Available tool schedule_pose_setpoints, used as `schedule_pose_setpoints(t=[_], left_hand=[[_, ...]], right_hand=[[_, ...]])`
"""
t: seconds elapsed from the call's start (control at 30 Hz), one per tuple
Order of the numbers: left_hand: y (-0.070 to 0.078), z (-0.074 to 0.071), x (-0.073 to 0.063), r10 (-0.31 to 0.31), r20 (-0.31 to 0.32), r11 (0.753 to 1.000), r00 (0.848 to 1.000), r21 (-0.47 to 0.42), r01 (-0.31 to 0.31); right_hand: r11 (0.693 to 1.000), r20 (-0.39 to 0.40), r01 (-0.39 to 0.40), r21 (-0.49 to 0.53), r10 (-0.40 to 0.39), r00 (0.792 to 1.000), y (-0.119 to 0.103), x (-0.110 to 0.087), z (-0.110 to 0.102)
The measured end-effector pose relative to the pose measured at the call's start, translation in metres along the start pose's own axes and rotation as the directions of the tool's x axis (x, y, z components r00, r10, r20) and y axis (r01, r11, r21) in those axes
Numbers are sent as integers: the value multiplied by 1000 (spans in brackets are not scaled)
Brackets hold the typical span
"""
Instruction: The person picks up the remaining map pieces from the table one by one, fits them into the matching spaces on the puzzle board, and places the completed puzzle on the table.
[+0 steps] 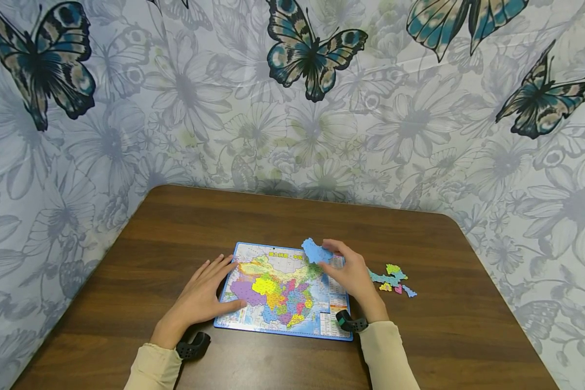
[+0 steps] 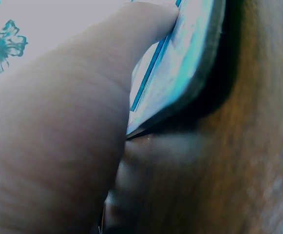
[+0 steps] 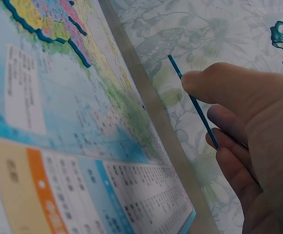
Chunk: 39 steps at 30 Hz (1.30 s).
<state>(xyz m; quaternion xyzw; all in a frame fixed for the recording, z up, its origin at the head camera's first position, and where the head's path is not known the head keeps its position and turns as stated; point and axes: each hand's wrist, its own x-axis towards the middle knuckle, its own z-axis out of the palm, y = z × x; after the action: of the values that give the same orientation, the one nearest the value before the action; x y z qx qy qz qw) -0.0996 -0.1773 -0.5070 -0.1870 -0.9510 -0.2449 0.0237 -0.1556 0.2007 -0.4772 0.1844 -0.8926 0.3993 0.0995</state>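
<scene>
A map puzzle board (image 1: pixel 283 333) with a blue border lies on the table, many coloured pieces set in it. My left hand (image 1: pixel 200 295) rests on its left side, fingers stretched out and the thumb over the lower left of the map. In the left wrist view that thumb lies on the board (image 2: pixel 187 73) near its edge. My right hand (image 1: pixel 352 273) pinches a light blue puzzle piece (image 1: pixel 314 250) above the board's upper right. The right wrist view shows this thin piece (image 3: pixel 196 107) edge-on between thumb and fingers, raised off the board (image 3: pixel 126 195).
Right of the board, several loose puzzle pieces (image 1: pixel 392 278) in blue, green, yellow and pink lie on the brown wooden table (image 1: pixel 448 325). Behind the table's far edge hangs a pale cloth (image 1: pixel 322 141) printed with flowers and butterflies.
</scene>
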Motion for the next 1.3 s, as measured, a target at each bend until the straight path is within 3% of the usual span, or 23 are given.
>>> schedule_pose_setpoints(t=[0.47,1.3], left_hand=[[-1,0,1,2,3,1000,1000,-2,-2],[1,0,0,-5,5,1000,1000,-13,5]], right_hand=[[999,44,32,2,-32,999,-9,1,10],[999,196,34,18,-37,980,-33,-2,36]])
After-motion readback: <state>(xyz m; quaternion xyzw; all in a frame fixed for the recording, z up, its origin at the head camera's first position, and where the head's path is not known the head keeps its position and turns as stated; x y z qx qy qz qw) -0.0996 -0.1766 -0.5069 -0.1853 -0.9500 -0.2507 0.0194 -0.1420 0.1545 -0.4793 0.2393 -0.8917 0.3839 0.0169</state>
